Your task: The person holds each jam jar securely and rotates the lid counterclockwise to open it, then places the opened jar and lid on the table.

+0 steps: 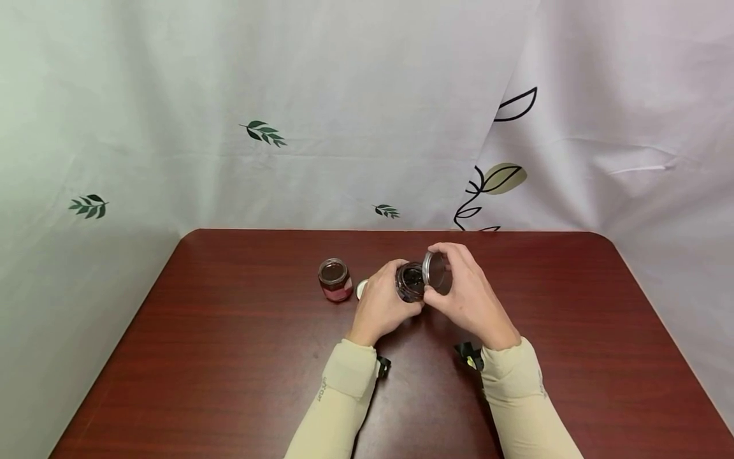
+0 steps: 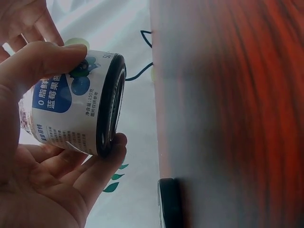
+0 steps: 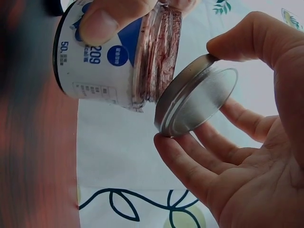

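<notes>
My left hand [image 1: 383, 303] grips a small glass jar [image 2: 66, 107] of dark jam, its white label printed with blueberries. Thumb and fingers wrap the jar's sides, and its open mouth shows in the head view. In the left wrist view the jar's dark base is apart from the table. My right hand [image 1: 470, 296] holds a round silver metal lid [image 3: 194, 97] by its rim, thumb on one side and fingertips on the other. The lid is tilted beside the jar's threaded neck [image 3: 164, 50], its edge right at the mouth.
A second glass jar [image 1: 335, 280], uncapped with dark contents and a reddish lower part, stands left of my hands. Between it and my left hand lies a pale round object [image 1: 361, 289], partly hidden. The brown table [image 1: 241, 357] backs onto a patterned white curtain [image 1: 344, 115].
</notes>
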Action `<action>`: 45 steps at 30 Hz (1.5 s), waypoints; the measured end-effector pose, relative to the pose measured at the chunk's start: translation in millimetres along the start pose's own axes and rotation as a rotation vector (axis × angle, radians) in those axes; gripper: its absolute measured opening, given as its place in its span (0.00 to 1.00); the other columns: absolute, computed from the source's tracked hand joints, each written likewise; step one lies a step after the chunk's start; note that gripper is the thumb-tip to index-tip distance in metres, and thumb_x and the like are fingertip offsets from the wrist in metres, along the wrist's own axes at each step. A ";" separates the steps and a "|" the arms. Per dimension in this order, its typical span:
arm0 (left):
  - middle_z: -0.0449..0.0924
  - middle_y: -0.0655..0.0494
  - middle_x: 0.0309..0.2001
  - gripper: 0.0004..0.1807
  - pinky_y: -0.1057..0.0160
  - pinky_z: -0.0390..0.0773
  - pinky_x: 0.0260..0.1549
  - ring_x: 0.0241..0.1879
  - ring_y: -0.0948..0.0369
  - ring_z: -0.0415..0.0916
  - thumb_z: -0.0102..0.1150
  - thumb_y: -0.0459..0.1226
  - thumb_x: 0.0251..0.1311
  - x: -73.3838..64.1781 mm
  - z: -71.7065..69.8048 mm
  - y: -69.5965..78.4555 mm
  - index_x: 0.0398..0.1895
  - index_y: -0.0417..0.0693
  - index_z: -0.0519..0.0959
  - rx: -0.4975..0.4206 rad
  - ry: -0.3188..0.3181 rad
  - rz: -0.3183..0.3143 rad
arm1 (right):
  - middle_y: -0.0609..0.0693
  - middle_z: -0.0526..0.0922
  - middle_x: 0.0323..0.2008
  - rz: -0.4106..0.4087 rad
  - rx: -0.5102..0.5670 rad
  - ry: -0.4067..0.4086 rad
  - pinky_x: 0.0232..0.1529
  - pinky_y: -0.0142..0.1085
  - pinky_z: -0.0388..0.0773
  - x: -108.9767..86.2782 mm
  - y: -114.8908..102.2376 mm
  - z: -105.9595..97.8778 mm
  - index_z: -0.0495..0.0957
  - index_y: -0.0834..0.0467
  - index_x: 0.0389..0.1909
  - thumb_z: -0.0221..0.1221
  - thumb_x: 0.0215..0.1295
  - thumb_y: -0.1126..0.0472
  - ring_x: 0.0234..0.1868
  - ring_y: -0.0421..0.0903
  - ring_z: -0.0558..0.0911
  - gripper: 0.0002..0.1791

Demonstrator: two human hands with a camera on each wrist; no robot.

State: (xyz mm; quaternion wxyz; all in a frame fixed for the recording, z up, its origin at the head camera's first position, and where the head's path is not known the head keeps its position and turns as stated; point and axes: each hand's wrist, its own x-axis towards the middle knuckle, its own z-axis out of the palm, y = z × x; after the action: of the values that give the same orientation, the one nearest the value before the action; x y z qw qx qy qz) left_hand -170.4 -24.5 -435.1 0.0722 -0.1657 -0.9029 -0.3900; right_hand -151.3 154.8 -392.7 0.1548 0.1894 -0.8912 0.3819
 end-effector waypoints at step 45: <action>0.81 0.53 0.50 0.39 0.57 0.78 0.50 0.49 0.56 0.80 0.78 0.38 0.39 -1.0 5.0 2.9 0.59 0.45 0.74 -0.020 0.008 -0.030 | 0.55 0.76 0.54 0.083 -0.043 0.003 0.52 0.48 0.72 -9.8 19.5 -4.1 0.71 0.60 0.60 0.69 0.46 0.66 0.52 0.52 0.77 0.35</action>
State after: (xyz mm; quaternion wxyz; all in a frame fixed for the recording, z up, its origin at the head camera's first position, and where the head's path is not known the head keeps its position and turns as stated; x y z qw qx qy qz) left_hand -168.4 -19.1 -436.8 0.0686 -0.1514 -0.9009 -0.4009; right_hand -151.1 172.4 -406.1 0.1444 0.1485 -0.9060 0.3691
